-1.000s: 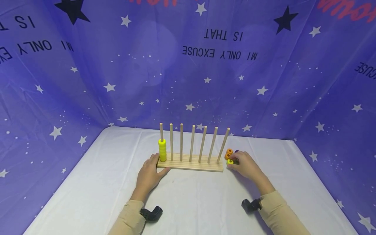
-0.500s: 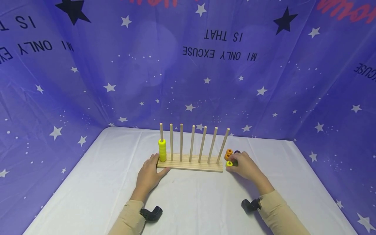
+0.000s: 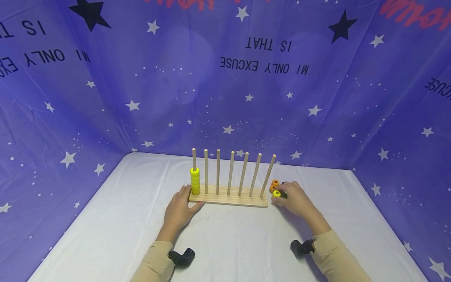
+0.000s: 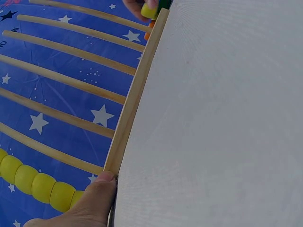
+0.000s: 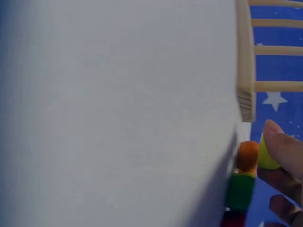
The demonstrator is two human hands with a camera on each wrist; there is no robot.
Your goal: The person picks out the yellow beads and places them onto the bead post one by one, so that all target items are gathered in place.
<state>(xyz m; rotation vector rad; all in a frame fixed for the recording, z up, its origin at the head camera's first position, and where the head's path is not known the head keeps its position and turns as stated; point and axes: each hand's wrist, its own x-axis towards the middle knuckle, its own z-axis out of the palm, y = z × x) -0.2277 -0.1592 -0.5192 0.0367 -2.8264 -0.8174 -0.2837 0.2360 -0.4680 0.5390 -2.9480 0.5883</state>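
A wooden peg rack (image 3: 229, 200) with several upright pegs stands on the table. Its leftmost peg carries a stack of yellow beads (image 3: 195, 182); the other pegs are bare. My left hand (image 3: 178, 211) holds the rack's left end, the thumb (image 4: 97, 198) along the front edge and the fingers around the end. Just past the rack's right end, my right hand (image 3: 295, 199) pinches a yellow bead (image 5: 267, 158) between thumb and fingers, its hole facing up in the head view. Behind that bead lie orange beads (image 3: 275, 183), partly covered by the hand.
By the right hand, a green bead (image 5: 240, 191) and a dark red bead (image 5: 233, 219) sit in a row with an orange one. A dark purple bead (image 3: 283, 183) peeks out behind the fingers. A starry purple cloth (image 3: 225, 98) walls in the white table (image 3: 225, 250).
Within the right hand's fingers the yellow bead dips slightly toward the front, then comes back up and right. The left hand and the rack stay in place.
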